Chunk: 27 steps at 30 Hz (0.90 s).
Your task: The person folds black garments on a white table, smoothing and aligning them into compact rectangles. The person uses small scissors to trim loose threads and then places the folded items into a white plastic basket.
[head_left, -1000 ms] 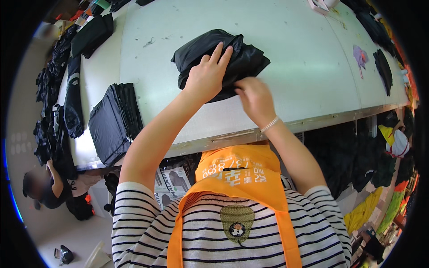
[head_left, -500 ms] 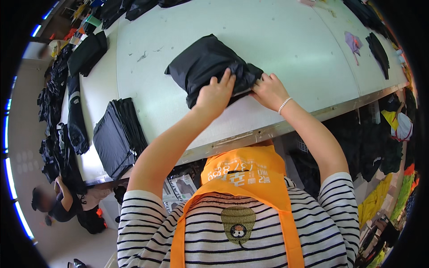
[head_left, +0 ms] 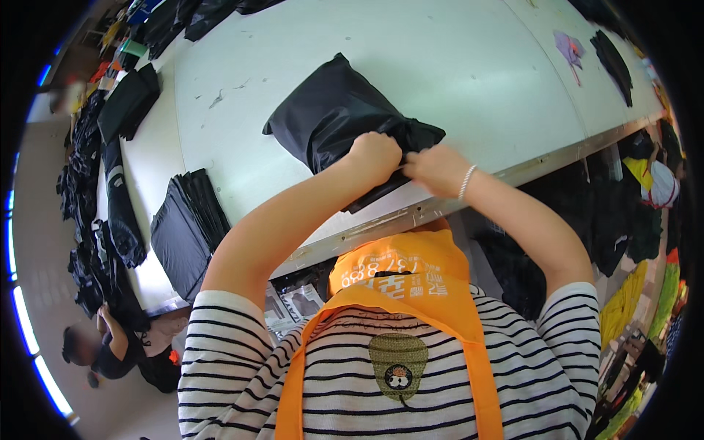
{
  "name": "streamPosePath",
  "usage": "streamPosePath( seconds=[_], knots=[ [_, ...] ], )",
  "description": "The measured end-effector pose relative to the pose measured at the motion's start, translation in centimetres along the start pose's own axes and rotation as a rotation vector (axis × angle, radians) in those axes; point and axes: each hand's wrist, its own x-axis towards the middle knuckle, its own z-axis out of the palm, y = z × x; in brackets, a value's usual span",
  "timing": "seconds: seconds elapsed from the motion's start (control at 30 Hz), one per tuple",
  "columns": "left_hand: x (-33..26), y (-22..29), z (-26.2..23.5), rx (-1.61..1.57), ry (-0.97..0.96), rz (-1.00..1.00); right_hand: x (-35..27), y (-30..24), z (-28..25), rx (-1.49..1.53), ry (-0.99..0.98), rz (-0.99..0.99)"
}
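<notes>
A filled black plastic bag (head_left: 326, 110) lies near the front edge of the table (head_left: 484, 95), its surface creased and bulging. My left hand (head_left: 375, 158) is closed on the gathered near end of the bag, fingers curled under and partly hidden. Just right of it, my right hand (head_left: 440, 170) pinches the bag's edge, its fingertips close to the left hand and slightly blurred. What the bag contains is hidden. Left of my left arm sits a fanned stack of flat black plastic bags (head_left: 187, 235).
Dark folded garments (head_left: 128, 103) lie along the table's left side, more black items (head_left: 194, 18) at the far edge. A small purple cloth (head_left: 568, 50) and a narrow black piece (head_left: 612, 67) lie far right. Another person (head_left: 110, 341) is at lower left.
My left hand has gone from fingers laid out on the bag to curled round its near end. My right hand has drawn closer to it. The bag's near end is more bunched.
</notes>
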Motion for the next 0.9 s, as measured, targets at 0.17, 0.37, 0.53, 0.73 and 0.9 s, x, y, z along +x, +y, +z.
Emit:
streamPosePath(
  seconds=[0.17, 0.37, 0.53, 0.73, 0.9],
  knots=[
    [4.1, -1.3, -0.1, -0.141, 0.055, -0.138, 2.3, -7.0, 5.4, 0.508, 0.08, 0.267],
    [5.5, -0.5, 3.9, -0.44, 0.556, -0.348, 2.7, -7.4, 5.0, 0.559, 0.338, 0.32],
    [5.5, 0.2, 3.2, -0.527, 0.523, -0.421, 0.9, -5.4, 3.6, 0.528, 0.308, 0.362],
    [2.2, -2.1, -1.8, -1.156, -0.126, 0.065, -3.5, -4.2, 1.5, 0.508, 0.257, 0.417],
    [6.0, 2.8, 5.4, -0.586, 0.344, 0.014, -3.5, -4.0, 4.3, 0.454, 0.198, 0.369]
  ],
)
